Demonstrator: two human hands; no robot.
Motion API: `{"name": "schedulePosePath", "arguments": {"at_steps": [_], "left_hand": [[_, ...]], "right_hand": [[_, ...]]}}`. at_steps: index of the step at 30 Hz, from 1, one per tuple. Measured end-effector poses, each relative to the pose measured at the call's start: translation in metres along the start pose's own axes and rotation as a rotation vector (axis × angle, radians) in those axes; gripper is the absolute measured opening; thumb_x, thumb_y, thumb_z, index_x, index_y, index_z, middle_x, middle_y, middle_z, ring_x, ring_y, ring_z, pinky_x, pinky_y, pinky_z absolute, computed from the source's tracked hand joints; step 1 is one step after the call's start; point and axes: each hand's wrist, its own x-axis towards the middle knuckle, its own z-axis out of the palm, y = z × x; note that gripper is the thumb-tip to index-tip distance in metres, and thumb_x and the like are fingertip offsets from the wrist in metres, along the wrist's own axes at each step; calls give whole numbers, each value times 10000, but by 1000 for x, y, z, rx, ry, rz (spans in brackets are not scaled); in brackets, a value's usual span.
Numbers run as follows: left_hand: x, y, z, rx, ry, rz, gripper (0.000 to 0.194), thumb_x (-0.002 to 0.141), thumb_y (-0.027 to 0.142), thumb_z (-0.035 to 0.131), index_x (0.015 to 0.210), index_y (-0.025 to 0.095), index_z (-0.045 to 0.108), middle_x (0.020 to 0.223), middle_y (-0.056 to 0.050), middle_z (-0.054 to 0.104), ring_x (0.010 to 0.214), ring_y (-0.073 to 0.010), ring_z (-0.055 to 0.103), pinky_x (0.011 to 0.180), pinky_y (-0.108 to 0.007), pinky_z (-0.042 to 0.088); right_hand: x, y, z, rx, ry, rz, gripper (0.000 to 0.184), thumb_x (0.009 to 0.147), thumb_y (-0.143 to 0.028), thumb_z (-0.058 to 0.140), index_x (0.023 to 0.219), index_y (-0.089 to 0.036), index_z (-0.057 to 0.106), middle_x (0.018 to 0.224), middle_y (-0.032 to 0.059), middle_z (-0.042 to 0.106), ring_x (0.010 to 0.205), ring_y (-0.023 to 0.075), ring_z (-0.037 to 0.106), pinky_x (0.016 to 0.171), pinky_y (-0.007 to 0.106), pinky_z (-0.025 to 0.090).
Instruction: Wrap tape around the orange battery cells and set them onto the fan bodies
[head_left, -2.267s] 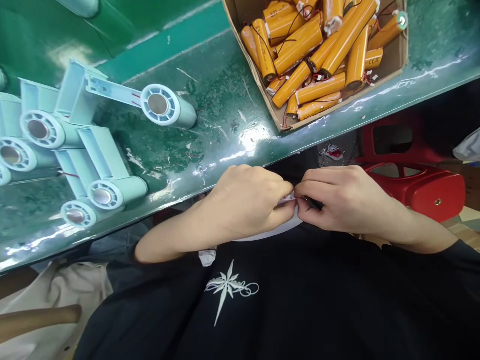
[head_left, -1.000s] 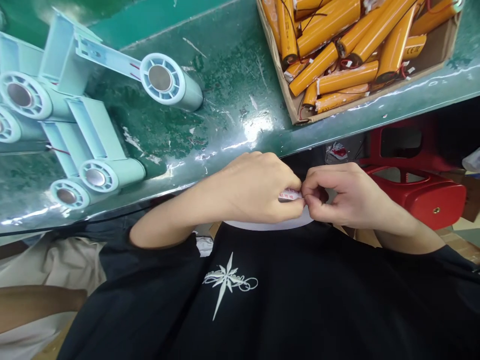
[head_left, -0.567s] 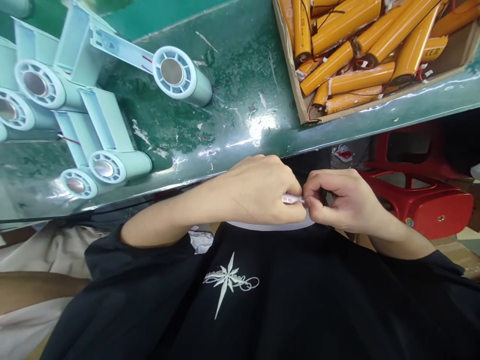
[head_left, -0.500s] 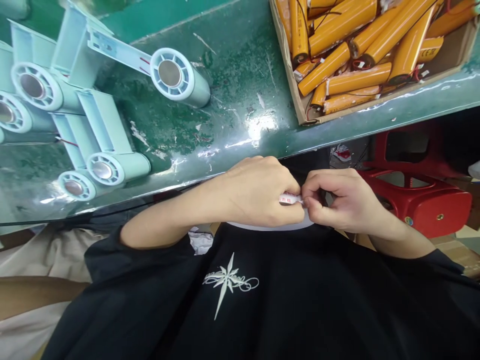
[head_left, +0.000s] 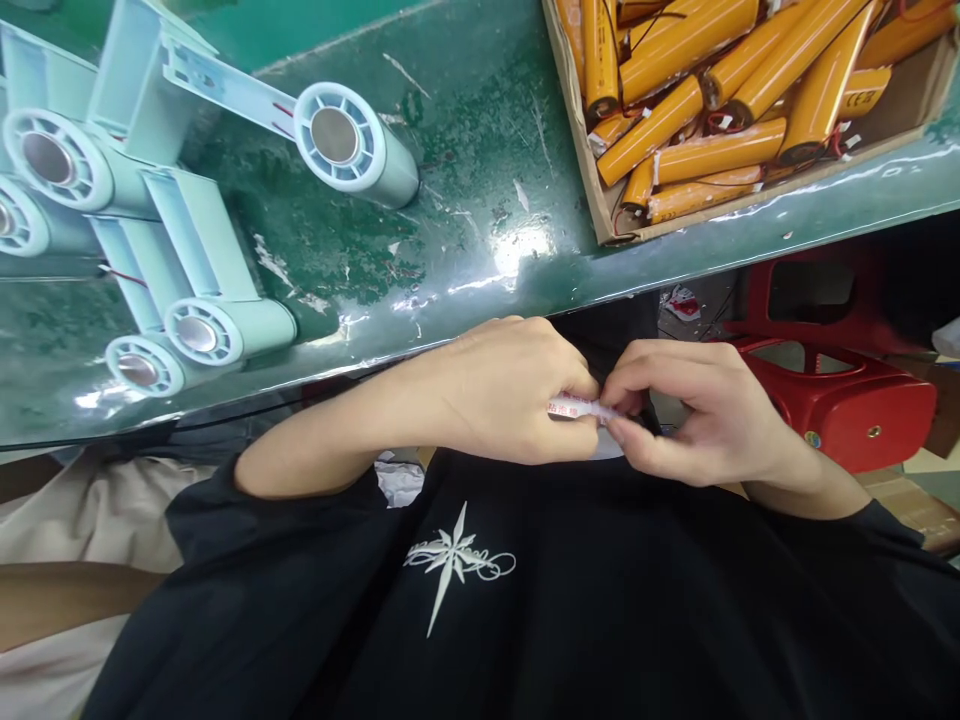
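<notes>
In front of my black shirt, below the table edge, both hands work on a narrow white tape strip [head_left: 576,408] with red printing. My left hand [head_left: 510,395] is closed around it, knuckles up, and the printed part shows between thumb and forefinger. The thumb and forefinger of my right hand [head_left: 686,410] pinch the strip's right end, with the other fingers curled. A pale, smooth surface shows just beneath the fingertips; I cannot make out what it belongs to. The rest of the strip is hidden in my left hand.
On the green table [head_left: 465,230] stand several light-blue plastic cylinder housings [head_left: 356,145] with flat arms, at left. A cardboard box [head_left: 611,225] of orange wired battery packs [head_left: 720,155] sits at right. Red stools [head_left: 870,410] are beyond my right arm. Another person's arm [head_left: 67,600] shows lower left.
My right hand has opened its grip a little and shifted slightly down and right. More of the printed strip shows between the hands. The table view has moved slightly left and up.
</notes>
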Motion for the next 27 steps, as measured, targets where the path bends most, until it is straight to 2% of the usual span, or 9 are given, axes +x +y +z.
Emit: {"name": "schedulePosePath", "arguments": {"at_steps": [4,10,14,17,21,24,27], "left_hand": [[1,3,-1,29,-15,-31,288,905,303,619,631,221,650,610,24,624,566,-121,506,624,-306,366],[2,10,3,87,6,-66,285,880,276,614,602,221,641,587,21,610,552,-120,490,615,-314,342],[2,12,6,95,36,-50,297,880,259,611,588,218,648,596,14,642,561,-125,515,618,-318,353],[2,13,6,101,48,-71,303,886,270,617,591,218,656,611,11,665,579,-134,543,628,-322,365],[2,15,7,132,53,-108,302,882,269,615,587,215,653,608,5,663,583,-140,546,629,-326,362],[1,16,9,153,54,-110,303,884,262,613,587,213,650,604,5,658,580,-141,541,628,-326,362],[1,17,10,148,61,-101,296,890,262,626,601,212,661,627,4,682,597,-147,570,631,-326,376]], "right_hand": [[-3,-14,-6,-139,-34,-5,70,998,-179,698,1005,-244,721,873,9,750,734,138,695,663,254,555],[-4,-22,-2,-262,-27,43,136,948,-118,657,883,-232,693,803,0,729,687,137,668,629,264,524],[-2,-12,2,-110,-10,76,152,882,-105,653,791,-224,636,710,-32,663,603,108,590,573,246,469],[-1,-8,1,19,-15,93,141,878,-108,664,797,-221,640,699,-37,659,592,103,583,569,234,475],[-2,-12,1,-56,11,114,96,930,-150,680,863,-220,674,767,-12,704,647,119,621,604,243,506],[-4,-13,2,-141,23,106,132,921,-112,657,841,-218,657,780,-11,700,661,116,625,614,241,500],[-6,-9,2,-77,16,87,148,910,-100,662,826,-219,638,750,-28,676,631,105,607,595,229,491]]}}
